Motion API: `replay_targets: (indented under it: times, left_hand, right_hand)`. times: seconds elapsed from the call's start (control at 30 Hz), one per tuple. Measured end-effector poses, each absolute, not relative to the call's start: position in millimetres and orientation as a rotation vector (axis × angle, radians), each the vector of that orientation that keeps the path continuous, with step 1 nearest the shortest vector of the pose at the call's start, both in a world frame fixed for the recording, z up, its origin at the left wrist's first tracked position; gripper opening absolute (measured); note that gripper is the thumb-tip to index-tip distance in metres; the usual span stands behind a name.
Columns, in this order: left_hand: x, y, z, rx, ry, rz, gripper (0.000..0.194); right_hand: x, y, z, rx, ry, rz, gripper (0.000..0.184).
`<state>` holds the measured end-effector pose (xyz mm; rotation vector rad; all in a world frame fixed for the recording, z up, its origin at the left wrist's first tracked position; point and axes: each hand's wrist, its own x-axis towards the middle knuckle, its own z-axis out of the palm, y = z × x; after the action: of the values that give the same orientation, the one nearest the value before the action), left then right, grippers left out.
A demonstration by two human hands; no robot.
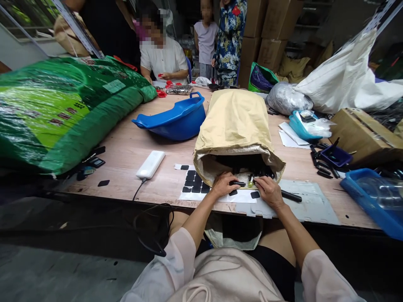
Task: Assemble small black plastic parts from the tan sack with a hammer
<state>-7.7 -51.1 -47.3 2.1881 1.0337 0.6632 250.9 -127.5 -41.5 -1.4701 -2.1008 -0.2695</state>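
Note:
My left hand (pixel 223 184) is closed on a short black stick-like piece (pixel 238 183) at the mouth of a tan woven sack (pixel 236 121). My right hand (pixel 269 191) pinches at a small yellow-green and silver cylinder (pixel 251 180), which looks like a battery. The sack lies on its side with its mouth towards me, and dark pieces show inside. A thicker black tube (pixel 291 196) rests beside my right hand on a grey sheet (pixel 315 205). Below my left hand lies a white sheet (pixel 226 196) with rounded black stickers (pixel 197 184).
A blue basin (pixel 176 119) and a white power bank (pixel 151 164) with a cable stand left of the sack. A big green sack (pixel 103 121) fills the far left. At right are a cardboard box (pixel 371 134) and a blue tray (pixel 362 188). Several people are across the table.

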Motion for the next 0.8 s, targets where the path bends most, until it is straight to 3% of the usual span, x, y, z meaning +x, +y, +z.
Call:
replay_targets:
  times: [0.23,0.4,0.53,0.67,0.8]
  left_hand:
    - [-10,-59,-38,2.171,1.037,0.699,0.018]
    - [-10,-136,-36,2.211,0.641,0.667,0.032]
    - [-10,-197,-74,2.149,0.4,0.241,0.034]
    - [-5,-206,-123,1.951,0.86,-0.115,0.034]
    - [6,-191,-141,1.905,0.934,-0.025,0.041]
  right_hand:
    - [249,-127,-46,-1.529,-2.057,-0.268,0.023]
    - [248,-127,-46,-1.534,-2.061,-0.279,0.022]
    - [247,-128,-46,-1.544,-2.061,-0.278,0.02]
    - [246,-128,-45,-1.55,-2.062,-0.284,0.018]
    - [244,-127,-45,-1.557,-2.05,-0.29,0.018]
